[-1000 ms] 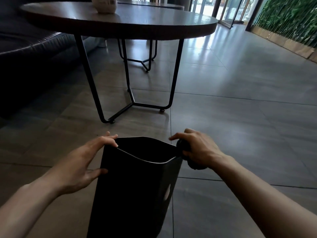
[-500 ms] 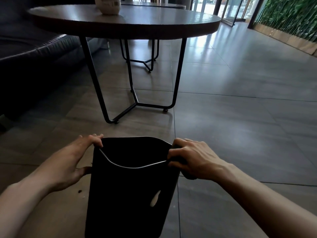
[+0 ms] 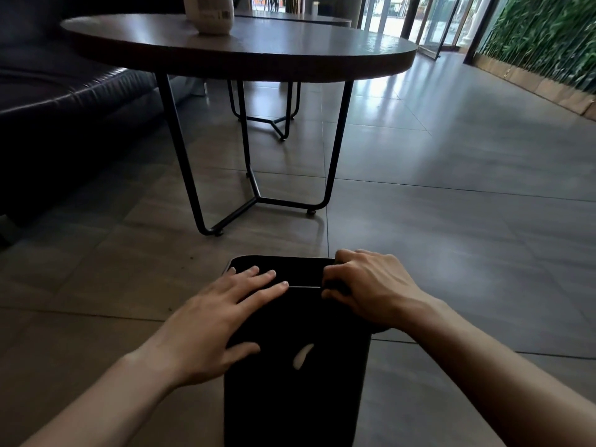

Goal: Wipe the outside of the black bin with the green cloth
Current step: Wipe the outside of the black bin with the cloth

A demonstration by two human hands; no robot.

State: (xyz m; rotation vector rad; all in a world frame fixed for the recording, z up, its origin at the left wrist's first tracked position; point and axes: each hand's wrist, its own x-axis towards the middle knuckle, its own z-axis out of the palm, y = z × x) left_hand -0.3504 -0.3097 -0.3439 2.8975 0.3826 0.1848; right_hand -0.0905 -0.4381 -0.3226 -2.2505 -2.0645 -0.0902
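Two hands on black bin [image 3: 296, 398], interior too dark to read.

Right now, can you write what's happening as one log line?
left hand: flat on black bin | right hand: gripping bin rim, dark wad beneath, colour unclear | bin: tilted forward on tile floor

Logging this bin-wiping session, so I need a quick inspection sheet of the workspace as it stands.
Surface: grey tiled floor, a few dark specks by the bin.
Job's things: black bin tipped toward the camera; cloth not clearly visible.
Clutter: nothing seen.
Hands: left hand flat on the bin's side, fingers straight; right hand curled over the rim.
Cables: nothing seen.
Surroundings: round table with a pale jar, dark sofa, plant wall.
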